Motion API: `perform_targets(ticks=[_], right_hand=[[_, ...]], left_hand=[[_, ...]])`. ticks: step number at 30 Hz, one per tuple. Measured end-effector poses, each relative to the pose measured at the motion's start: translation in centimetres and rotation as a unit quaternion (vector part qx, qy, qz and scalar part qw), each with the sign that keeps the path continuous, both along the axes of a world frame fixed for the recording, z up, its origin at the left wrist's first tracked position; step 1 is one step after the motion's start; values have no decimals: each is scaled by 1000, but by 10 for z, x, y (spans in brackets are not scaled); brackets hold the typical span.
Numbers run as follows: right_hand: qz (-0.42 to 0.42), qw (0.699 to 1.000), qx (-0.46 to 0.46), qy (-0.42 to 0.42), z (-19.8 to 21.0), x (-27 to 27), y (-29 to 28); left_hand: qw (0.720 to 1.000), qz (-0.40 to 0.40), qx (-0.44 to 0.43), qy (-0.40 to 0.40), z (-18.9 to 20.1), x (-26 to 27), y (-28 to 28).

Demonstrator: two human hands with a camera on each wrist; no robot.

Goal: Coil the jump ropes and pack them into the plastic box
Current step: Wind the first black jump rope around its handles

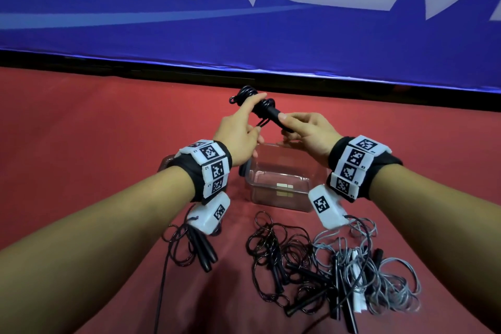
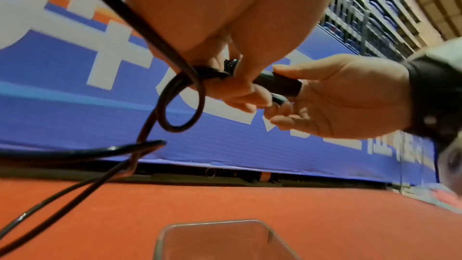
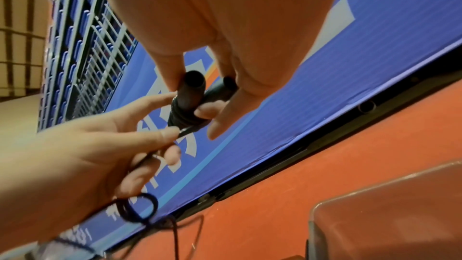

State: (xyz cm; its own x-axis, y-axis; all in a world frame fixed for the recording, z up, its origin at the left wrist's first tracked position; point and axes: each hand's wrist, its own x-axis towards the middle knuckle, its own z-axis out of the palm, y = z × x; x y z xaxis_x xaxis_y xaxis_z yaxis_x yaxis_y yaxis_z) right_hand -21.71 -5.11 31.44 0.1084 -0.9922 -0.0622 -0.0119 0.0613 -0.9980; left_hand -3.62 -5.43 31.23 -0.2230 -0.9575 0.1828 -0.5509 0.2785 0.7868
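My right hand (image 1: 309, 133) grips the two black plastic handles (image 3: 200, 94) of a thin black jump rope (image 1: 253, 102), held above the clear plastic box (image 1: 279, 187) on the red floor (image 1: 108, 127). My left hand (image 1: 238, 133) pinches the rope's cord, already wound around the handles. More tangled black and grey ropes (image 1: 339, 266) lie nearer me.

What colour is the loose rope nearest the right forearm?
Grey rope, on the red floor; clearest in the head view.
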Motion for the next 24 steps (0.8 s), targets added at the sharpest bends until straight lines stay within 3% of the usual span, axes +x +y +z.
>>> perform_targets(ticks=[3, 8, 13, 17, 20, 24], right_hand=[[-21, 994, -69, 81, -2, 1, -3], [-23, 977, -128, 171, -1, 2, -2], [-49, 950, -173, 256, -6, 2, -3], [-59, 973, -120, 186, -7, 4, -5], [-33, 999, -12, 27, 2, 11, 3], [-3, 981, 172, -93, 14, 10, 6]], left_hand=[[997, 18, -52, -44, -1, -1, -2], [995, 41, -13, 94, 3, -6, -5], [989, 64, -27, 128, 2, -11, -6], [990, 60, -46, 118, -4, -9, -6], [989, 62, -64, 115, -6, -8, -6], [989, 41, -83, 112, -1, -5, -2]])
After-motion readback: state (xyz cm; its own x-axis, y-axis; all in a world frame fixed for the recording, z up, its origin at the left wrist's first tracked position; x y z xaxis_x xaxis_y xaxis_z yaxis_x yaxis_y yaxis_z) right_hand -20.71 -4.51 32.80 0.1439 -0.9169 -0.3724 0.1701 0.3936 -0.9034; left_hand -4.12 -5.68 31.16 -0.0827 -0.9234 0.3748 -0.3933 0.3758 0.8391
